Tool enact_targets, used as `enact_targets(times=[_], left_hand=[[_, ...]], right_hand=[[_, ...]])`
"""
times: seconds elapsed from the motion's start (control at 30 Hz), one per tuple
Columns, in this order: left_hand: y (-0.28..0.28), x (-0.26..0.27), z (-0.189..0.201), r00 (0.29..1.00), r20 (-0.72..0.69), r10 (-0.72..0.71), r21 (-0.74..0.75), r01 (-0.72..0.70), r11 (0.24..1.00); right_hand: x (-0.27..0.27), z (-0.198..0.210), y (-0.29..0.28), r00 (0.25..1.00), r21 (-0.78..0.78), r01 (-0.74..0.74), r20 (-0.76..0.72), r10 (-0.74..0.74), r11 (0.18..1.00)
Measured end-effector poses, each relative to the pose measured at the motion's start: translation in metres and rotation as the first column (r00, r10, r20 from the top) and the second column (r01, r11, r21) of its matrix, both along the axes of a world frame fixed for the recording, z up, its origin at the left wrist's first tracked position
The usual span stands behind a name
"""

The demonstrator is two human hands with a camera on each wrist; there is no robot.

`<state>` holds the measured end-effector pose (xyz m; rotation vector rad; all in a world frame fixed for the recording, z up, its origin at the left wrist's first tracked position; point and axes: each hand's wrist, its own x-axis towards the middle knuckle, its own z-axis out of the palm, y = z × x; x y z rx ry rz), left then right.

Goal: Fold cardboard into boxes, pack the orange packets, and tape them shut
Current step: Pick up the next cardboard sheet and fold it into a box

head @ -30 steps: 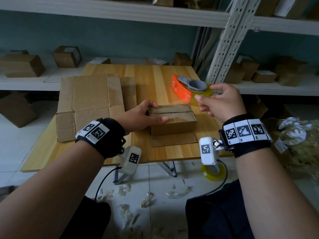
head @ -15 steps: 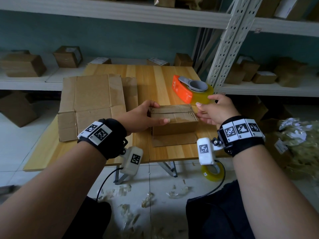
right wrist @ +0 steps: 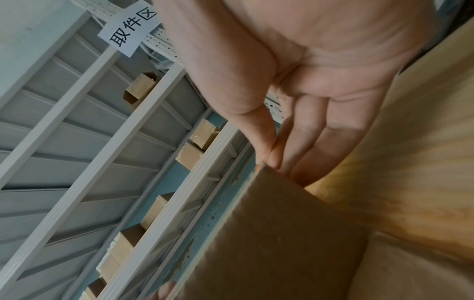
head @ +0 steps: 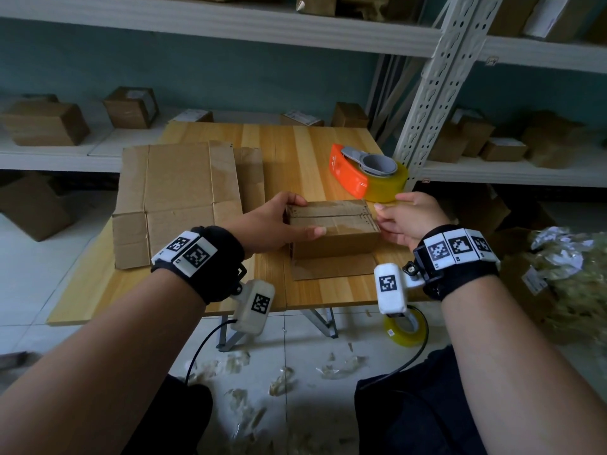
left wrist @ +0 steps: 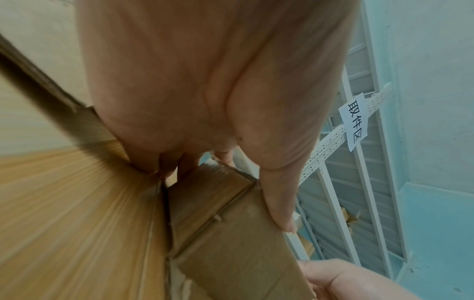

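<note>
A small closed cardboard box point(head: 331, 224) sits on a loose cardboard piece point(head: 331, 267) near the front of the wooden table point(head: 295, 146). My left hand point(head: 303, 215) grips its left end, thumb point(left wrist: 277, 192) along the top front edge and fingers round the far side. My right hand point(head: 391, 215) is at the box's right end; its straight fingers point(right wrist: 307, 142) lie against the end face of the box point(right wrist: 269, 233), thumb tip at the top corner. An orange tape dispenser point(head: 351, 172) with a yellowish roll stands just behind the box. No orange packets are in view.
Flattened cardboard point(head: 177, 195) covers the table's left half. A white shelf upright point(head: 433, 80) rises by the table's right rear corner. A spare tape roll point(head: 405, 328) and plastic scraps lie on the floor. Crumpled plastic wrapping point(head: 571, 274) is heaped at my right.
My right hand came down from beside the tape dispenser to the box's right end. The left hand kept its grip on the box.
</note>
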<state>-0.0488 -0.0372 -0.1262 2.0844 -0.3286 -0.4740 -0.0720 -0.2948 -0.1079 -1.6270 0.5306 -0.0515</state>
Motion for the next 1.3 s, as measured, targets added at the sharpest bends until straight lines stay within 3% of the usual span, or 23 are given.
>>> enact_targets(times=[0.27,0.53,0.67,0.83,1.03,1.2,1.3], left_hand=[[0.001,-0.004,0.002,1.000,-0.022,-0.004,-0.033,0.003,0.999],[-0.007,-0.017,0.008,0.998,-0.003,-0.062,0.007,0.062,0.998],[-0.012,-0.021,0.015,0.999,-0.022,0.025,-0.170,-0.028,0.985],[-0.011,-0.019,0.024,0.991,-0.107,0.082,-0.531,-0.127,0.838],[-0.011,-0.020,0.032,0.972,-0.169,0.164,-0.610,-0.234,0.757],[-0.008,-0.017,0.034,0.945,-0.202,0.258,-0.634,-0.327,0.700],[-0.003,-0.016,0.038,0.931,-0.273,0.241,-0.673,-0.364,0.644]], right_hand=[[-0.007,-0.001,0.005,0.999,0.037,0.030,-0.021,-0.029,0.999],[-0.008,-0.001,0.007,0.991,0.228,0.117,0.042,-0.130,0.967],[-0.013,0.007,0.011,0.957,0.312,0.181,0.162,-0.240,0.933],[-0.023,0.019,0.025,0.902,0.407,0.175,0.300,-0.312,0.896],[-0.024,0.024,0.040,0.835,0.479,0.138,0.415,-0.362,0.867],[-0.023,0.026,0.045,0.825,0.521,0.049,0.460,-0.328,0.852],[-0.023,0.026,0.047,0.821,0.518,-0.006,0.491,-0.292,0.855]])
